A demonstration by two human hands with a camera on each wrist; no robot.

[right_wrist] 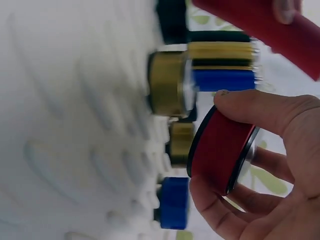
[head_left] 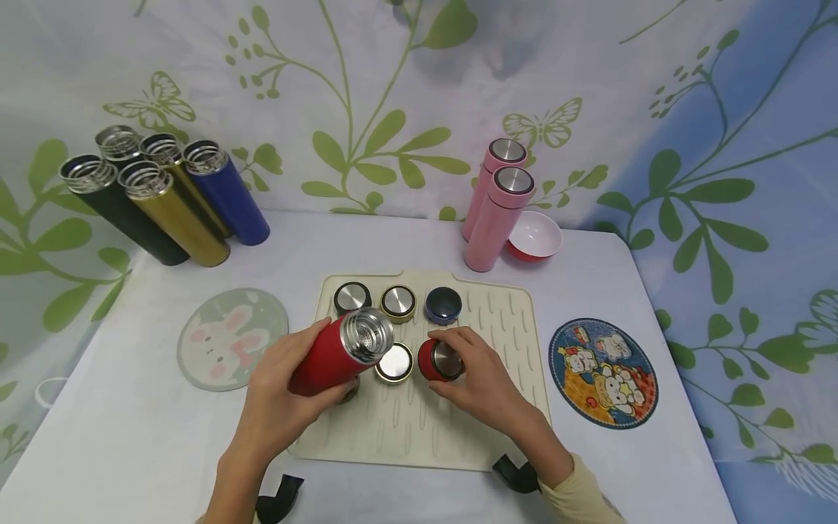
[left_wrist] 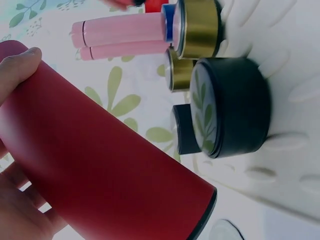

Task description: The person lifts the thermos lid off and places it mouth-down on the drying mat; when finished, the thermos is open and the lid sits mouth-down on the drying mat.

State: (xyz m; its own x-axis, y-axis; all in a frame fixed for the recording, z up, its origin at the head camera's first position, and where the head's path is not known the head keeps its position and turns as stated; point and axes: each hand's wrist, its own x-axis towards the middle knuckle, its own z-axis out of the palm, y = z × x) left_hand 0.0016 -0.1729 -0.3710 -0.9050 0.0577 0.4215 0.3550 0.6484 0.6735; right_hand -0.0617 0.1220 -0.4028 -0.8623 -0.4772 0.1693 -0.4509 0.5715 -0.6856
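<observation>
In the head view, my left hand (head_left: pixel 278 397) is wrapped round the red bottle (head_left: pixel 327 360), its bare mouth tipped toward my right hand (head_left: pixel 483 378), which pinches the red lid (head_left: pixel 440 360) over the ribbed mat (head_left: pixel 513 327). So lid and bottle are apart. Five lidless bottles (head_left: pixel 166 193) lean at the back left of the counter (head_left: pixel 118 444); two pink bottles (head_left: pixel 491 225) at the back wear their lids. I judge the unlidding done for six, the pink pair untouched; any relidding is all to do.

In my left wrist view, the red bottle slants across my curled fingers, clear of the dark lid (left_wrist: pixel 230 107) standing on the mat.

In my right wrist view, thumb and fingers clamp the red lid's sides; it tilts, apart from the mat, near two gold lids (right_wrist: pixel 169 84) and the blue lid (right_wrist: pixel 174 202).
</observation>
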